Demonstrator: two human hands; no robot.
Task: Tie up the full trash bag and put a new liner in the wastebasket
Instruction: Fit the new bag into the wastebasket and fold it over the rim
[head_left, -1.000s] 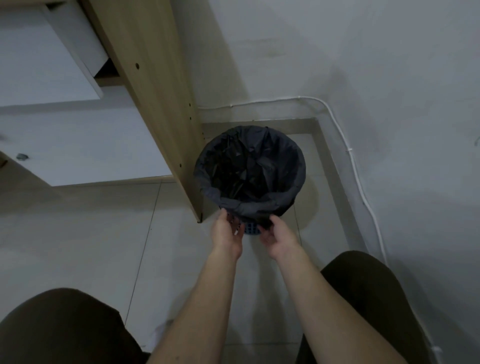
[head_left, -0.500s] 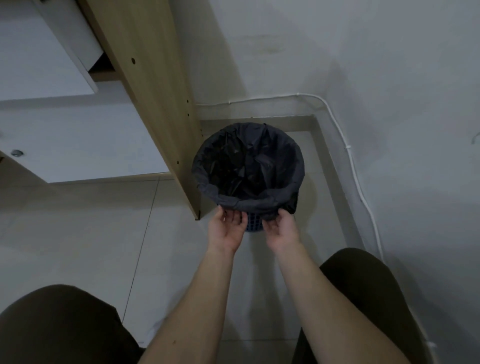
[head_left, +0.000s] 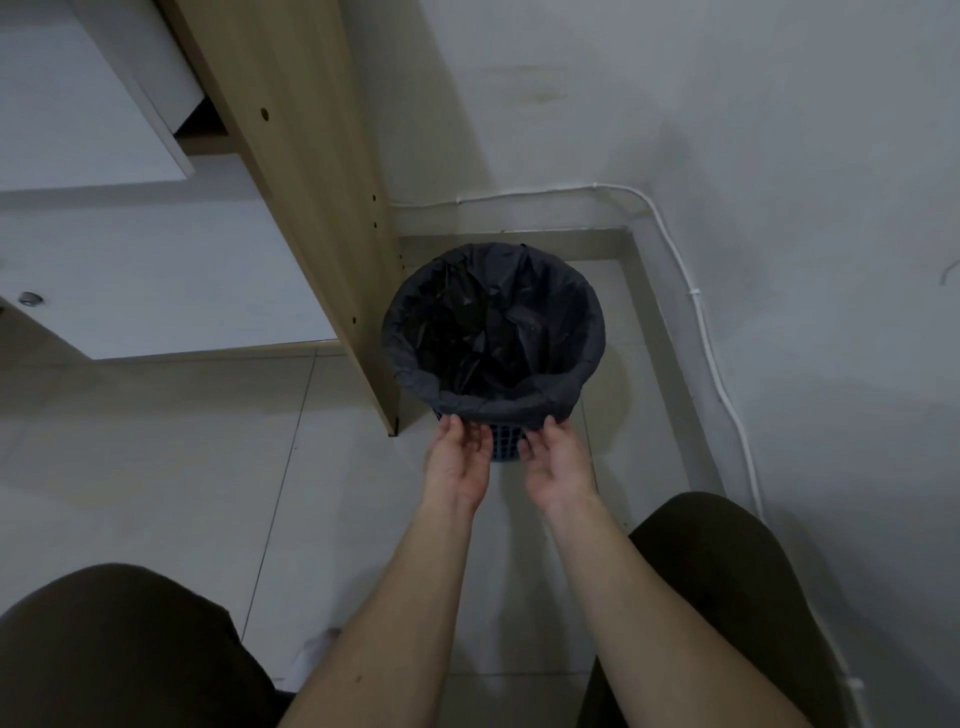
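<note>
A small blue mesh wastebasket (head_left: 503, 447) stands on the floor in the corner. A black liner (head_left: 493, 338) sits inside it, folded down over the rim all round. My left hand (head_left: 460, 462) and my right hand (head_left: 556, 465) are at the near side of the basket, palms facing each other. Their fingertips touch the lower edge of the folded liner. The fingers look relaxed, and neither hand grips anything. The blue mesh shows between the two hands.
A wooden cabinet side panel (head_left: 311, 197) stands right against the basket's left. White walls close the corner, with a white cable (head_left: 727, 395) running down along the right wall. My knees (head_left: 727, 561) frame the tiled floor (head_left: 208, 493).
Both hands have let go of the liner's lower edge and opened, sliding slightly apart along the near side of the basket. The liner's fold sits smoother than before.
</note>
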